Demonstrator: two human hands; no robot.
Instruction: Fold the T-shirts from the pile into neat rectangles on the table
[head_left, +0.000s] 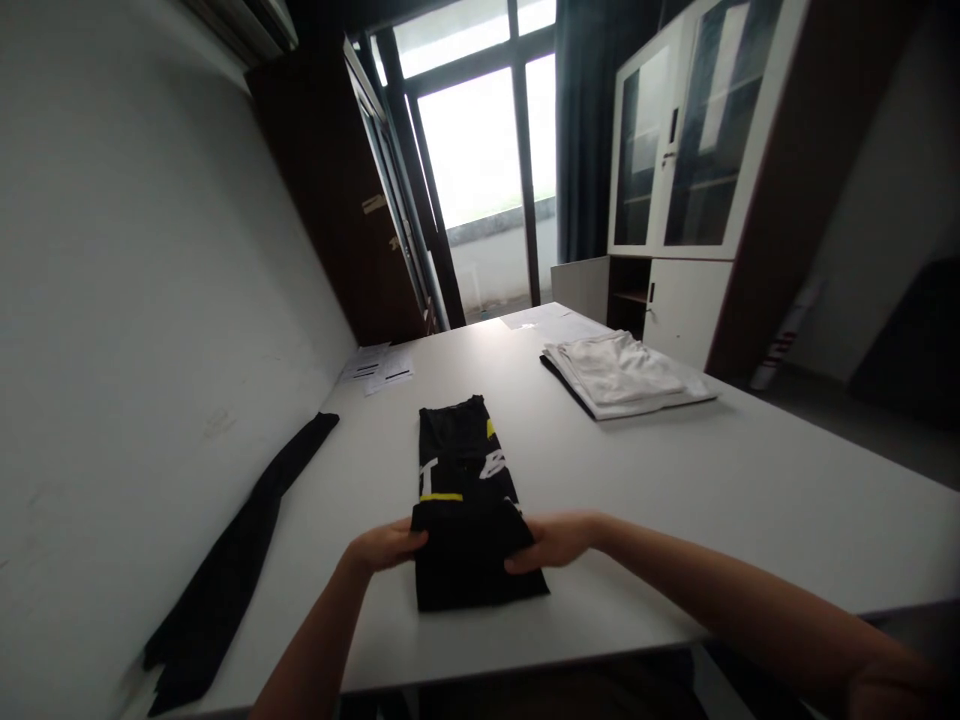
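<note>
A black T-shirt (pixel 469 460) with white letters and yellow marks lies in a narrow folded strip on the white table, its neck end pointing away from me. The near part is turned up over the print, showing plain black cloth. At the left edge of this fold, my left hand (pixel 390 545) pinches the cloth with the thumb on top. My right hand (pixel 551 540) grips the right edge the same way, thumb over the cloth. The fingers of both hands are partly hidden under the fabric.
A stack of folded white garments (pixel 622 370), with something black at the bottom, sits at the right. Along the left wall lies a long black cloth (pixel 240 560). Paper sheets (pixel 386 368) rest at the far left of the table (pixel 750 470). Glass-door cabinets (pixel 690 150) stand behind.
</note>
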